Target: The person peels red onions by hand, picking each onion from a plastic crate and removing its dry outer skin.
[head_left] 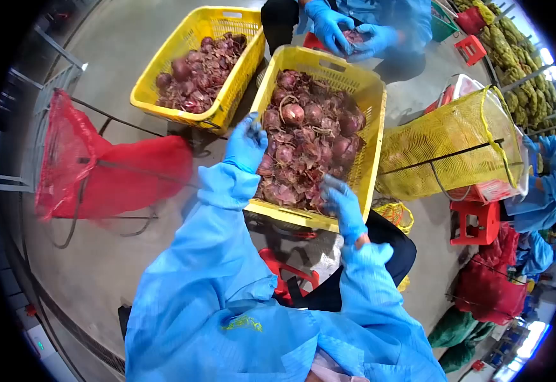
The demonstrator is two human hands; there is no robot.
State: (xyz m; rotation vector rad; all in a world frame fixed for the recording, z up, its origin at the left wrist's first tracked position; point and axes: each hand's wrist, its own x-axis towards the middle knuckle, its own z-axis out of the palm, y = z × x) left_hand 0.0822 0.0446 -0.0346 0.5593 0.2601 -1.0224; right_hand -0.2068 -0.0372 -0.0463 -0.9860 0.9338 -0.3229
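My left hand (247, 143) is at the left rim of the near yellow crate (291, 214), right hand (343, 202) over its near-right corner, apart; can't tell if either grips. Red onions (292, 114) inside among loose skins (284, 194): I'd cup, not pinch.

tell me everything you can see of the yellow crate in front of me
The yellow crate looks like plastic: open-topped, with perforated walls and a handle slot in its far end. It sits upright, holding purple-red onions amid loose papery skins. The left hand is by its left rim, the right hand over its near right corner; contact is unclear. Its underside is hidden.
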